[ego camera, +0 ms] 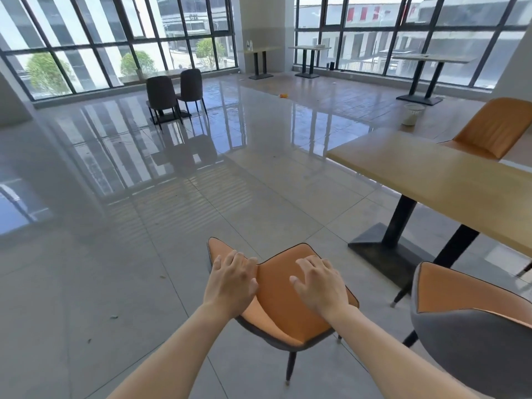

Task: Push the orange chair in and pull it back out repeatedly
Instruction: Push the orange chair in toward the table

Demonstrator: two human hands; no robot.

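Orange chair [283,295]: located lower centre of the frame, on the glossy tiled floor [144,226]. It stands apart from the wooden table [431,174], which occupies the right of the frame; the chair is left of the table's black base and not under the top. Two of its dark legs are visible at the bottom.

Left hand [231,279]: laid on the left part of the chair's orange upholstery, fingers bent over the far edge, thumb on the near face. It holds the chair.

Right hand [319,283]: laid on the right part of the same surface, fingers spread and curved over the edge, thumb pointing inward. It also holds the chair. Both forearms enter from the bottom edge.

Surroundings: a grey-backed chair [460,326] at lower right, beside the table. A further orange seat [489,128] at upper right, on the table's far side. A white bucket [413,113] beyond it. Two dark chairs [172,93] at upper left, before the windows.
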